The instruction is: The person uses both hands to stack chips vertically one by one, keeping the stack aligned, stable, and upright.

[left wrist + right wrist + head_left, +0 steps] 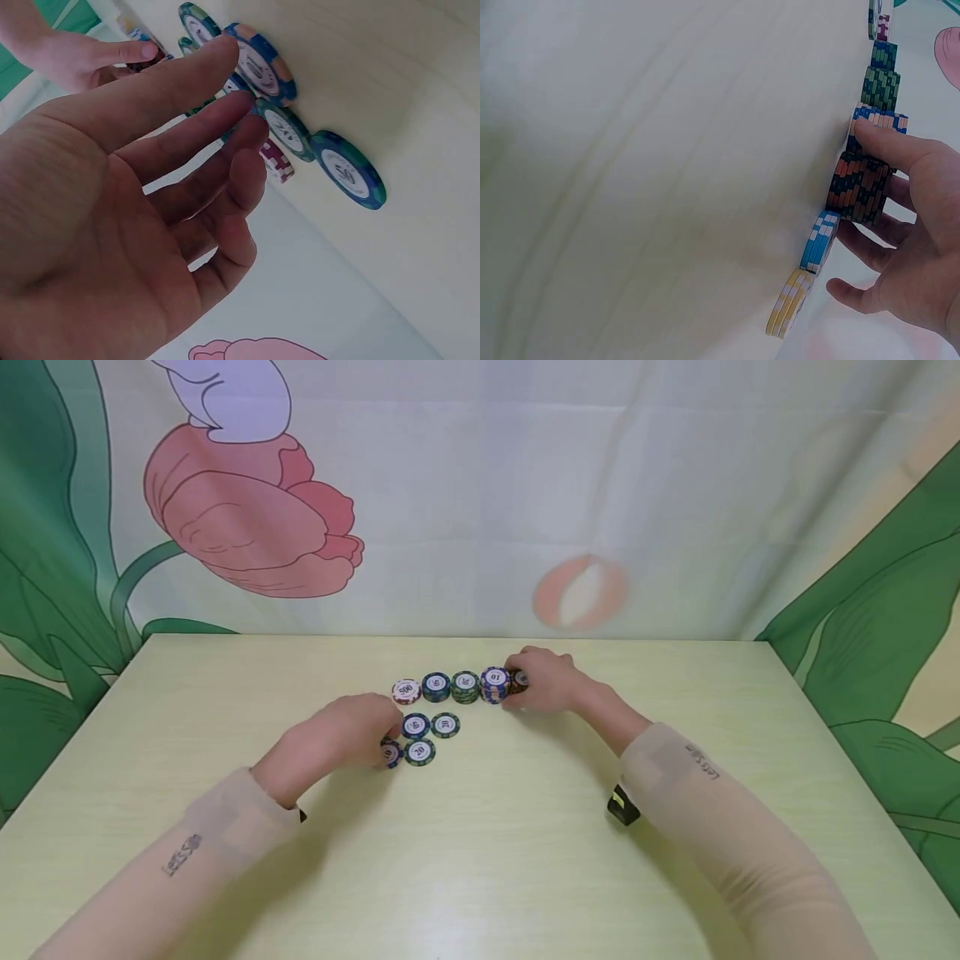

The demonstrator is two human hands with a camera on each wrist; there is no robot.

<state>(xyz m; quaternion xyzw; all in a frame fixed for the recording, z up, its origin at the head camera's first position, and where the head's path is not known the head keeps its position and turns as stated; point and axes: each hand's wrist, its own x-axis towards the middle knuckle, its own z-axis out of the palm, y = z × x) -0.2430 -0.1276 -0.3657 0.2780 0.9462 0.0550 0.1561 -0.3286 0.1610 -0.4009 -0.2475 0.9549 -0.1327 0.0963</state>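
In the head view, my left hand (pixel 341 735) is over the left side of a group of loose poker chips. Its fingers are loosely bent beside a blue-and-orange chip (pixel 259 66), with no chip visible inside the hand. Nearby lie a green chip (pixel 285 129) and a blue-green chip (pixel 349 171). At the right of the row of stacks, my right hand (pixel 547 681) holds around the stack of black-and-orange chips (pixel 859 187). Its thumb lies against the neighbouring blue-and-white stack (pixel 885 120), while the other fingers reach behind.
Leftward in the row stand a green stack (pixel 465 687), a blue-green stack (pixel 436 687) and a white-and-red stack (pixel 407 692). Light-blue chips (pixel 820 241) and yellow chips (pixel 790 304) sit past the black stack. Behind the table (pixel 480 860) hangs a printed curtain (pixel 450 485).
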